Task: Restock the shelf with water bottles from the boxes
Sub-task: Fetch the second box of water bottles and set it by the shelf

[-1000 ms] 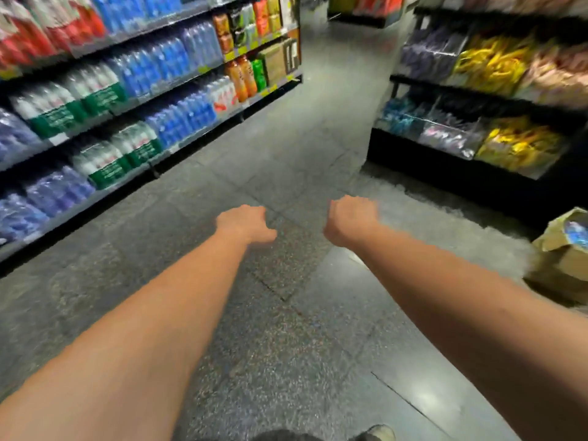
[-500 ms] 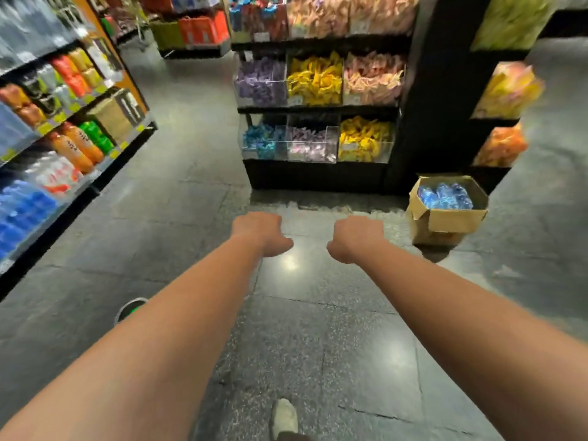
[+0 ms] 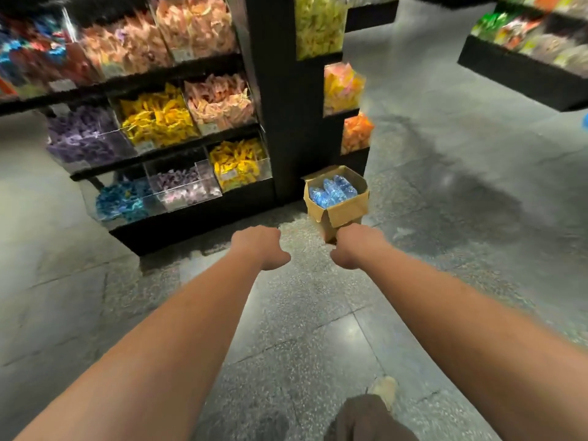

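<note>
Fingers curl under on both the left hand and right hand, loose fists holding nothing, stretched toward the cardboard box. The box stands open beyond the right hand, blue water bottles inside, against the black candy shelf.

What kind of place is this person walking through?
Most likely a shop or supermarket aisle. Dark shelving holds clear bins of wrapped sweets, a cardboard box of water bottles waits on the floor for restocking, and another stocked display stands beyond.
</note>
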### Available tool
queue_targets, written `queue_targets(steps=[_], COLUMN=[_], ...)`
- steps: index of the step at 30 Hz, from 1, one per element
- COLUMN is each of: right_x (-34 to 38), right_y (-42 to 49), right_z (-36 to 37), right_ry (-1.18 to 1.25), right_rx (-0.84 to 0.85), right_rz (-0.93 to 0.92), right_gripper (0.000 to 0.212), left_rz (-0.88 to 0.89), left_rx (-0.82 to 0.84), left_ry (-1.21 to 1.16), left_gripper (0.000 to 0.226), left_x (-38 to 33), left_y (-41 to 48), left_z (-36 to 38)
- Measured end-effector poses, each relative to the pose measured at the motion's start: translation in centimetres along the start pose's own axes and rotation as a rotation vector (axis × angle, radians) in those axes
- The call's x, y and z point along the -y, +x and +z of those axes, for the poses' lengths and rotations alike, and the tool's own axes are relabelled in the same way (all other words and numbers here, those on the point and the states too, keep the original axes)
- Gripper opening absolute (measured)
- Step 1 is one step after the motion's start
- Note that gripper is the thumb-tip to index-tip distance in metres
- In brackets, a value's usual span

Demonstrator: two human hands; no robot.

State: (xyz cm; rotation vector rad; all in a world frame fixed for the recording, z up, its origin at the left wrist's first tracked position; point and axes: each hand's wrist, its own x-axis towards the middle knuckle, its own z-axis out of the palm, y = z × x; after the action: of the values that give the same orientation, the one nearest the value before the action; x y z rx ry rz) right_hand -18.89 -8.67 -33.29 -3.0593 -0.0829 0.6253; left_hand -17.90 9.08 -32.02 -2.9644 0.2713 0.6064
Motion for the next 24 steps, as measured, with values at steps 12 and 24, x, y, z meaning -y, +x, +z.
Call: queue_targets(steps=[12,24], right_x=[-13.6,-19.3], right_y=[13.0,23.4], right_z=[-4.9,-7.5], right_ry=[-0.009,0.008], right_rx=[0.003,0.018], right_rz=[0.044,0.064], right_gripper=[0.030,0.036], left_rz=[0.012,0.024], left_rx=[-0.002,0.043], left_ry=[-0.026,-0.025], left_gripper=[0.037,0.031], left_x=[-11.7,-14.7], left_y=[16.6,27.9], left_z=[-6.5,-8.9])
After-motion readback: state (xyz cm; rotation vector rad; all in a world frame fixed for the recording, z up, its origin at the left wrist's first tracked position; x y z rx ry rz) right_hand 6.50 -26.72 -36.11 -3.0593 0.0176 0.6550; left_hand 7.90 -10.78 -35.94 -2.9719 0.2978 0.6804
